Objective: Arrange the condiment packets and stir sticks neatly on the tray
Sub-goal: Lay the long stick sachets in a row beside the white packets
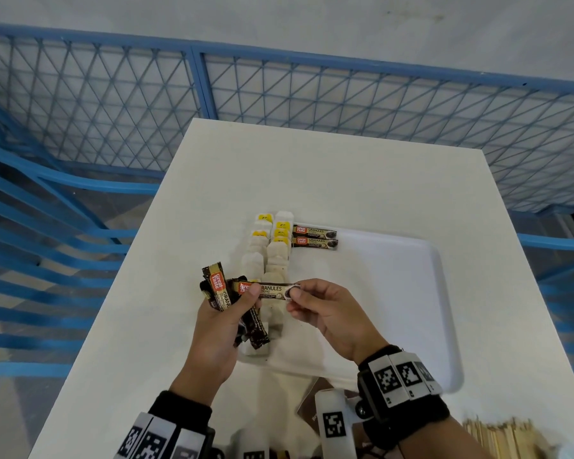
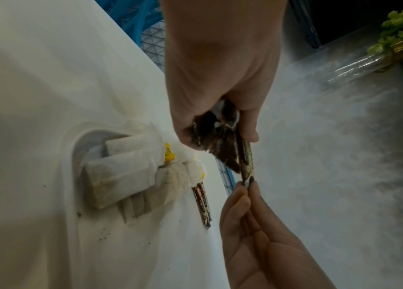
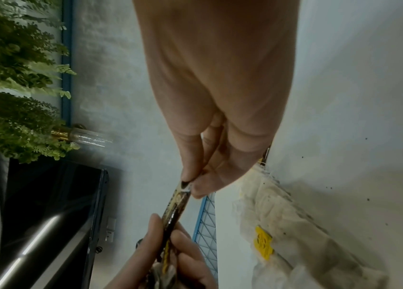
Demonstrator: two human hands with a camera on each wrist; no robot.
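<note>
My left hand (image 1: 242, 299) grips a fanned bunch of brown coffee stick packets (image 1: 216, 289) above the tray's left side. One packet (image 1: 272, 290) sticks out sideways from the bunch, and my right hand (image 1: 292, 296) pinches its free end between thumb and forefinger. In the left wrist view the bunch (image 2: 220, 148) hangs from my left hand (image 2: 220, 125). In the right wrist view my right hand (image 3: 190, 185) nips the packet (image 3: 175, 209). The white tray (image 1: 395, 293) holds rows of tea bags (image 1: 272, 253) at its left and two coffee packets (image 1: 314, 238) side by side at its far edge.
Wooden stir sticks (image 1: 504, 438) lie in a pile at the table's near right corner. Brown flat packets (image 1: 315, 402) lie just in front of the tray. A blue mesh fence (image 1: 279, 104) runs behind the white table (image 1: 345, 177).
</note>
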